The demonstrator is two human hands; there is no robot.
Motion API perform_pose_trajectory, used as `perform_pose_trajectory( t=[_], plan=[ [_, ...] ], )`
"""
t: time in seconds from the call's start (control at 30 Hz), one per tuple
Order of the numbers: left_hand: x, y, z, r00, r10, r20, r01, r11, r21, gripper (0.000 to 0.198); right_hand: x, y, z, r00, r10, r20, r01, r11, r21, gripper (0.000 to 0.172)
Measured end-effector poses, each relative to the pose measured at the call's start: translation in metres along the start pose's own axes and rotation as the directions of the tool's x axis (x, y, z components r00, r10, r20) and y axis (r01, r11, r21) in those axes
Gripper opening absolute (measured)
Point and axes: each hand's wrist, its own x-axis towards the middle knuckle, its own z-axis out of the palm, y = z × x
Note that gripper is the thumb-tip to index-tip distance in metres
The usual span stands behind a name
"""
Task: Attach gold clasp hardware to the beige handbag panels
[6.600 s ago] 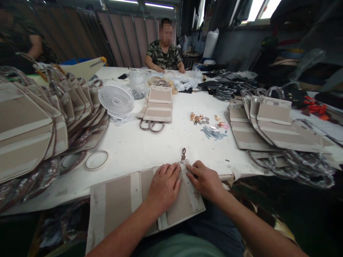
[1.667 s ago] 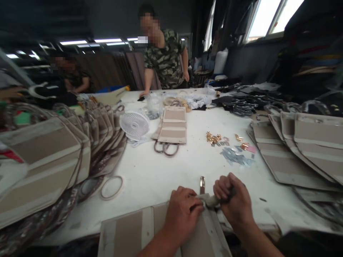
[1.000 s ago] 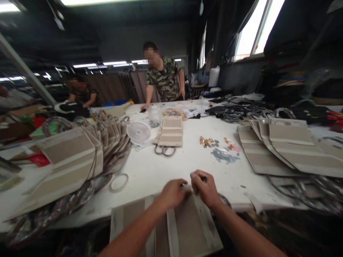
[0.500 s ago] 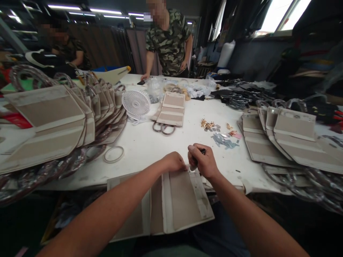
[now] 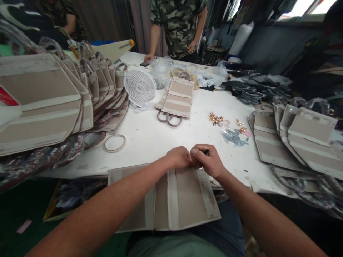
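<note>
The left hand (image 5: 179,157) and right hand (image 5: 207,162) had come together on the tan bag panel (image 5: 184,200) at the bench (image 5: 150,139) edge. Right fingers clenched a dark tool (image 5: 205,152); left fingers curled tight on the panel's edge.

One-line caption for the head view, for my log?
Left hand and right hand meet at the top edge of a beige bag panel; the right grips a dark tool.

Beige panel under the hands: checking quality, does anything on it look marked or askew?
The beige panel has brownish smudges along its right pale strip; other strips look clean. The right hand grips a dark tool.
</note>
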Motion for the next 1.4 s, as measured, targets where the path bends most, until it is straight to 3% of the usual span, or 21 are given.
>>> perform_pose_trajectory(
  t=[0.2,0.37,0.5,0.57,0.67,0.77,0.83,0.93,1.0,1.1,1.17,1.23,1.33,1.4],
  plan=[
    [-0.006,0.007,-0.004,0.998,-0.031,0.047,0.028,0.997,0.066,0.021,-0.013,-0.002,-0.003,0.942,-0.117,-0.314,0.181,0.967,0.181,0.053],
    [-0.006,0.01,-0.006,0.997,-0.049,0.058,0.045,0.996,0.081,0.023,-0.016,0.004,0.002,0.929,-0.044,-0.367,0.106,0.983,0.152,0.051],
    [-0.005,0.009,-0.005,0.997,-0.053,0.057,0.049,0.996,0.068,0.017,-0.015,0.003,-0.001,0.906,-0.11,-0.409,0.228,0.94,0.253,0.047],
    [-0.004,0.008,-0.004,0.997,-0.043,0.057,0.039,0.997,0.07,0.019,-0.015,0.002,-0.001,0.907,-0.095,-0.41,0.204,0.951,0.231,0.049],
    [-0.003,0.006,-0.004,0.998,-0.034,0.061,0.029,0.996,0.082,0.024,-0.018,0.0,-0.005,0.937,-0.034,-0.348,0.06,0.996,0.062,0.052],
    [-0.002,0.003,-0.003,0.998,-0.02,0.053,0.014,0.995,0.096,0.023,-0.027,-0.001,-0.019,0.983,0.022,-0.185,-0.064,0.973,-0.222,0.047],
    [-0.001,0.002,-0.002,0.999,-0.004,0.046,-0.001,0.994,0.108,0.023,-0.036,0.002,-0.029,0.992,0.069,-0.102,-0.107,0.896,-0.432,0.036],
    [-0.001,0.004,-0.002,0.999,0.02,0.04,-0.025,0.99,0.14,0.022,-0.052,0.016,-0.036,0.984,0.166,-0.071,-0.168,0.705,-0.689,0.016],
    [-0.004,0.008,-0.002,0.999,0.04,0.012,-0.041,0.984,0.174,0.022,-0.06,0.026,-0.037,0.972,0.222,-0.075,-0.197,0.601,-0.774,0.007],
    [-0.019,0.015,0.003,0.991,0.07,-0.112,-0.04,0.968,0.248,0.027,-0.065,0.031,-0.035,0.962,0.26,-0.08,-0.211,0.528,-0.823,0.009],
    [-0.038,0.017,0.013,0.961,0.154,-0.23,-0.076,0.946,0.316,0.032,-0.066,0.031,-0.035,0.959,0.272,-0.083,-0.213,0.492,-0.844,0.011],
    [-0.061,0.015,0.029,0.889,0.344,-0.303,-0.207,0.891,0.404,0.031,-0.066,0.03,-0.035,0.957,0.275,-0.094,-0.217,0.464,-0.859,0.014],
    [-0.098,0.004,0.06,0.765,0.606,-0.217,-0.436,0.736,0.519,0.034,-0.065,0.029,-0.036,0.952,0.286,-0.105,-0.232,0.456,-0.859,0.015],
    [-0.117,-0.004,0.079,0.758,0.642,-0.112,-0.484,0.67,0.563,0.066,-0.064,0.03,-0.036,0.948,0.299,-0.106,-0.24,0.458,-0.856,0.015]
  ],
)
